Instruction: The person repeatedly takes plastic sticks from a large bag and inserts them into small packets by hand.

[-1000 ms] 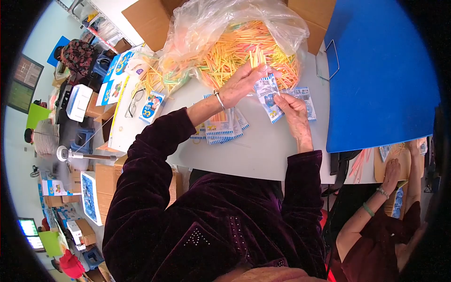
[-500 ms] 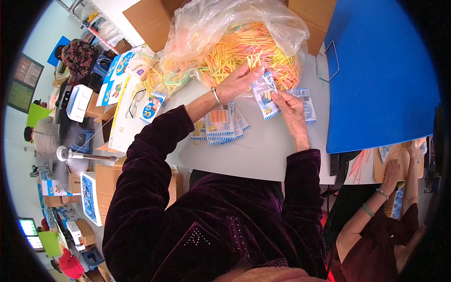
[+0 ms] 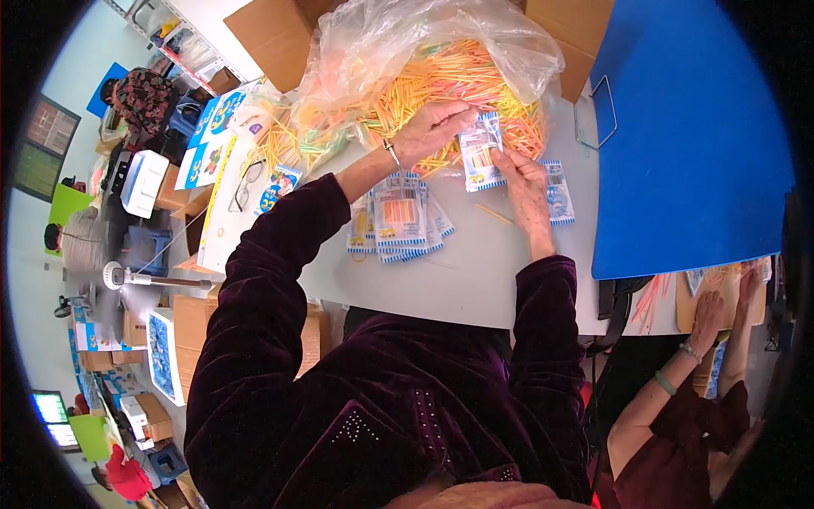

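My right hand [image 3: 527, 188] pinches the lower right side of a small blue-and-white printed packet [image 3: 482, 165], with pale sticks showing through its clear window. My left hand [image 3: 434, 131] is closed at the packet's top left corner, its fingertips partly hidden. Just beyond both hands, a large clear plastic bag [image 3: 365, 55] lies open, heaped with thin yellow, orange and pink sticks [image 3: 449, 68]. Several filled packets [image 3: 400, 212] are stacked below my left wrist. Another packet [image 3: 556, 191] lies right of my right hand. One loose yellow stick [image 3: 494, 214] rests on the table.
A cardboard box [image 3: 271, 42] surrounds the bag. Eyeglasses [image 3: 246, 187] and a blue packet [image 3: 278, 188] lie at left. A blue board [image 3: 687, 144] covers the right side, with a wire stand [image 3: 596, 114] beside it. A co-worker's hands [image 3: 708, 318] are at lower right.
The packet has turned more upright. The sticks that stood up from my left hand no longer show there, and that hand has shifted slightly left. A loose stick now lies on the table.
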`<act>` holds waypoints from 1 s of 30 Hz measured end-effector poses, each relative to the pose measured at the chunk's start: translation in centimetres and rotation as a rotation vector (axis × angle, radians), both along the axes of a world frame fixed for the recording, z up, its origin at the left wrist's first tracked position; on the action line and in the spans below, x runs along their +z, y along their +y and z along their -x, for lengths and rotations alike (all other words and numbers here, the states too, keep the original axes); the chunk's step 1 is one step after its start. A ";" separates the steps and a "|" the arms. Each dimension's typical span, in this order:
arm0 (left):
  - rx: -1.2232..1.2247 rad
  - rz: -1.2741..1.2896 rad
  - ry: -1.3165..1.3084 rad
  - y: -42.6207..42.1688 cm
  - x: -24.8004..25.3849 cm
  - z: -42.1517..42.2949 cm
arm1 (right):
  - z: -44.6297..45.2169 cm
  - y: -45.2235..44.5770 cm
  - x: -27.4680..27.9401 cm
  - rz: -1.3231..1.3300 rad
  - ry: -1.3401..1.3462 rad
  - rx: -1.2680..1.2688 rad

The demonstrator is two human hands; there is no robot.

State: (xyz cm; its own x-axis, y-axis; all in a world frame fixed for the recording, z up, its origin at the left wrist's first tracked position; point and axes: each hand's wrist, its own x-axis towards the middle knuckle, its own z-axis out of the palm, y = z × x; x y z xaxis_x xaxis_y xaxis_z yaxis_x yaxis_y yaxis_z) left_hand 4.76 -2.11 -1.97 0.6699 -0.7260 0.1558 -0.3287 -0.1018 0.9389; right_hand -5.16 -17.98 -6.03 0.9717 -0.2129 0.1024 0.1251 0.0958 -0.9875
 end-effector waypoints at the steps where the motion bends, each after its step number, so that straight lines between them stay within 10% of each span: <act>1: 0.001 -0.003 0.004 0.0 0.0 0.1 | -0.1 -0.1 -0.2 0.009 -0.010 -0.009; 26: -0.019 0.155 -0.254 -2.0 0.8 2.0 | 0.9 -1.3 0.2 -0.214 0.019 0.159; 30: -0.037 0.115 0.114 -0.7 -0.6 3.5 | 1.2 -3.2 0.8 -0.258 -0.012 0.007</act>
State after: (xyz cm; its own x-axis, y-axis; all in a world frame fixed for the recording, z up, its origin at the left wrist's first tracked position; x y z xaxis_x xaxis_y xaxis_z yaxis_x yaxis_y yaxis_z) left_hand 1.29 -2.78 -2.55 0.6611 -0.7322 0.1636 -0.2207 0.0187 0.9752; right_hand -6.37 -21.16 -5.24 0.9722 -0.2271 0.0569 0.1350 0.3449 -0.9289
